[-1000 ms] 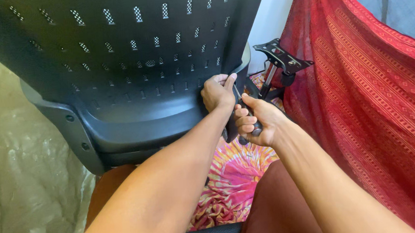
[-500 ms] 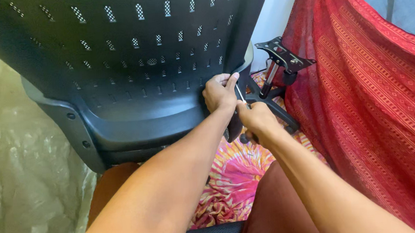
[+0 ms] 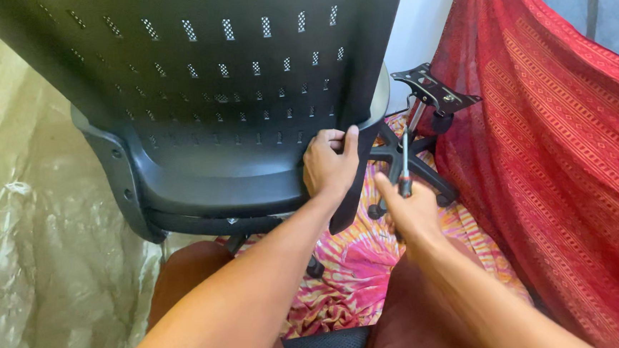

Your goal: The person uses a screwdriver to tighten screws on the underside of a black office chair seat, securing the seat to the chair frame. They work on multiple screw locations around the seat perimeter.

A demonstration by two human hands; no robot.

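A black perforated office chair back [image 3: 218,79] stands tilted in front of me, with its grey plastic frame [image 3: 120,182] at the lower left. My left hand [image 3: 329,164] grips the chair back's lower right edge, thumb on the front. My right hand [image 3: 411,214] is a little to the right and lower, apart from the chair back. It holds a screwdriver [image 3: 404,162] with its metal shaft pointing up. Behind the screwdriver stands a black wheeled chair base [image 3: 413,164] with a mounting plate [image 3: 435,89] on top.
A red patterned cloth [image 3: 559,151] hangs along the right side. A pink and orange tie-dye cloth [image 3: 351,272] covers the floor under the chair parts. Crinkled clear plastic sheeting [image 3: 35,255] fills the left. My knees in brown trousers [image 3: 187,275] are at the bottom.
My right hand has pulled away from the chair back's edge, down and to the right, and the screwdriver now points up. My left hand keeps its grip on the edge.
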